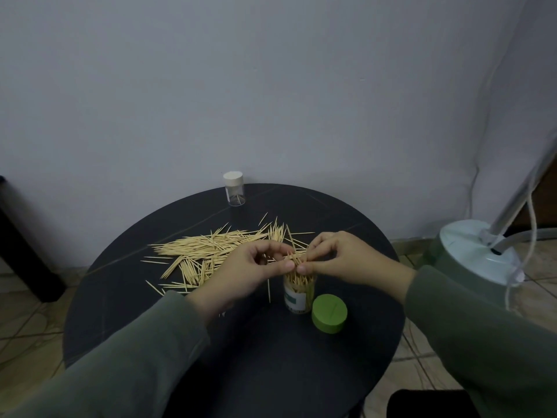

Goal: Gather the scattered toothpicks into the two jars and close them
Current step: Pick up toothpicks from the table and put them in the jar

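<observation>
Both hands met over the open jar (298,294). Left hand (253,273) had fingers curled and thumb pinching a small bundle of toothpicks (297,259); right hand (340,257) pinched the same bundle from the other side, tips pointing down into the jar directly below the fingertips. Jar looked fairly full already, sticks standing at its mouth.

Risks: the bundle was splayed, so stray ends could catch the rim and spill beside the jar. Pressing down off-centre could tip the jar, since neither hand steadied it. The green lid (329,315) sat just under the right wrist, touching or nearly touching the jar, so a sleeve could knock it.

Big loose pile (208,251) lay beyond and left of the left hand. Second jar (234,188), white cap on, nearly empty, stood well beyond both hands. One toothpick (269,289) lay between left hand and jar.
</observation>
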Demonstrator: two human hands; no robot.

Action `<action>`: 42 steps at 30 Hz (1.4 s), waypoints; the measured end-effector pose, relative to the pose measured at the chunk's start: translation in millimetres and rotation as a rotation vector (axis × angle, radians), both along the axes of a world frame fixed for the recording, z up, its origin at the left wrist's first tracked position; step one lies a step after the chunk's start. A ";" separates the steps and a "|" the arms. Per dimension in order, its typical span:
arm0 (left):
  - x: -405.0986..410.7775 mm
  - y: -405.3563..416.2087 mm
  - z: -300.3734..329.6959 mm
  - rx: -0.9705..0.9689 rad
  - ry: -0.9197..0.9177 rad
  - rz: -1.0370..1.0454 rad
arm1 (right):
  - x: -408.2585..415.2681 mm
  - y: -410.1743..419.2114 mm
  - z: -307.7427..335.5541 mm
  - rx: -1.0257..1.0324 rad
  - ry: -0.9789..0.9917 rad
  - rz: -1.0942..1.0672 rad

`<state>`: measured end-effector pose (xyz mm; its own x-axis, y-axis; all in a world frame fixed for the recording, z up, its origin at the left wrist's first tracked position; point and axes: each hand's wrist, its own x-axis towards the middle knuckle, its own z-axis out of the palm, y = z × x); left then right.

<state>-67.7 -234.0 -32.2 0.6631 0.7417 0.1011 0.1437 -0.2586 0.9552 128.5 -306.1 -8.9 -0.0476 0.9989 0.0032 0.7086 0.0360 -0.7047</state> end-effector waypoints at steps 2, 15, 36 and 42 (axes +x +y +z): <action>1.1 -0.7 2.6 0.120 0.016 0.033 | 1.4 0.4 1.8 -0.010 -0.001 0.016; 15.2 -12.8 -1.2 0.665 0.068 0.166 | 11.2 -4.1 14.8 -0.188 -0.187 0.171; 7.0 -19.9 16.5 0.836 0.690 -0.247 | 15.1 5.9 -1.0 -0.087 -0.104 0.155; 1.9 -19.6 23.0 0.828 0.537 -0.271 | 13.5 5.1 -1.4 -0.067 -0.060 0.167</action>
